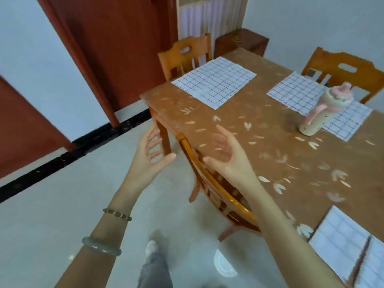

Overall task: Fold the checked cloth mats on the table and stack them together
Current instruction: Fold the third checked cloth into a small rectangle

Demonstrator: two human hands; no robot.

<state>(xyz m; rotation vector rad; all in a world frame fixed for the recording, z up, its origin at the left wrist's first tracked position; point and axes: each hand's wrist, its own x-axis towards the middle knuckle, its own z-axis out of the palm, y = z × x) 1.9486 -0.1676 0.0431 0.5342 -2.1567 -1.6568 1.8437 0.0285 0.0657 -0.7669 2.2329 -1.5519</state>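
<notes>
Blue-checked on white, lying flat at the far left corner of the surface (259,142), stretching lengthwise along its left edge: reaching toward that cloth mat (214,82) with left hand (151,154) and right hand (226,156), fingers (223,134) spread, gripping nothing, right nearer.

1. Soft, even light, brightest at the pale curtained window (199,17), 12 o'clock. Shadows faint.
2. White glare patch (225,265) on glossy grey floor (62,204), 6 o'clock.
3. Motion blur: pink-and-cream plastic bottle (324,109), 2 o'clock; white checked cloth mat (340,242), 5 o'clock.
4. Wide-angle bending at edges.
</notes>
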